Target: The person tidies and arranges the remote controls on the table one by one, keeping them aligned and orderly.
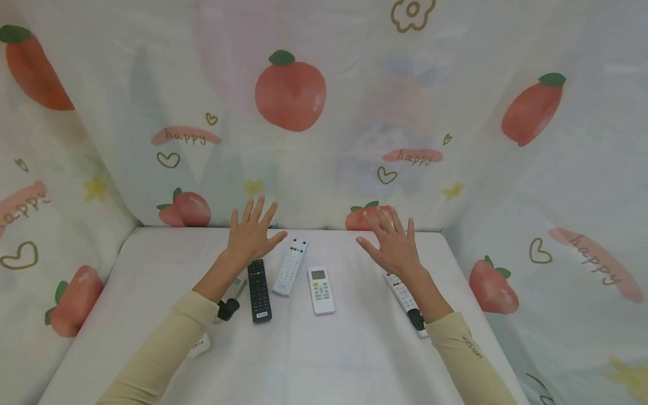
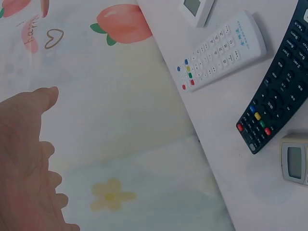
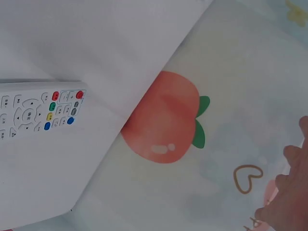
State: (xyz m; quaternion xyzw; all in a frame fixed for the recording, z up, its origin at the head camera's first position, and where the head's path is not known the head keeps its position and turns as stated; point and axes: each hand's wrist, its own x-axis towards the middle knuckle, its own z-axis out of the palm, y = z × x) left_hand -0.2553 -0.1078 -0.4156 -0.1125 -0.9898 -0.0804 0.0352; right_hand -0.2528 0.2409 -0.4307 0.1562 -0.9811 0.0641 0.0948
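My left hand [image 1: 251,237] hovers with spread fingers over the far left part of the table and holds nothing. Beneath and beside it lie a black remote control [image 1: 260,291] and a white remote with coloured buttons [image 1: 291,267]. A small remote with a screen [image 2: 294,161] is partly hidden by the left wrist in the head view. Over the far right part, my right hand [image 1: 394,246] is spread too, its palm free. Below that forearm lies another white remote [image 1: 402,292], partly covered. Between the hands rests a white air-conditioner remote [image 1: 321,290] with a grey screen.
A further white object [image 1: 200,345], mostly hidden by the left sleeve, lies at the left. The white table [image 1: 304,360] is walled at the back and sides by hanging cloth [image 1: 334,140] printed with peaches and hearts. Each wrist wears a black strap mount [image 1: 229,309].
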